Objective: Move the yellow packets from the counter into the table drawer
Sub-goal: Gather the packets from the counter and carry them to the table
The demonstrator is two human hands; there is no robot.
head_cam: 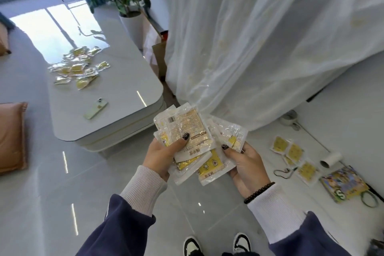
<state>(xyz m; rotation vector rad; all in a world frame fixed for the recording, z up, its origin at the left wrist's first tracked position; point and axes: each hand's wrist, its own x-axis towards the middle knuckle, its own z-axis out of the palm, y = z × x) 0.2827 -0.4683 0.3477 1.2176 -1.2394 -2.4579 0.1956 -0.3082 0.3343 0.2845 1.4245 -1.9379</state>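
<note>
I see both hands holding a fanned sheaf of flat yellow-and-clear plastic packets (193,143): left hand (164,151) thumb-pinching the top, right hand (245,162) cupping beneath. More lie on the glossy white counter (116,93). Light, slick, crinkly; I'd grip mid-stack.

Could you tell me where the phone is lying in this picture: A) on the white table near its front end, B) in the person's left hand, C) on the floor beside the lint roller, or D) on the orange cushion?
A: the phone lies flat on the white table, nearer its front end than the scattered yellow packets.
</note>
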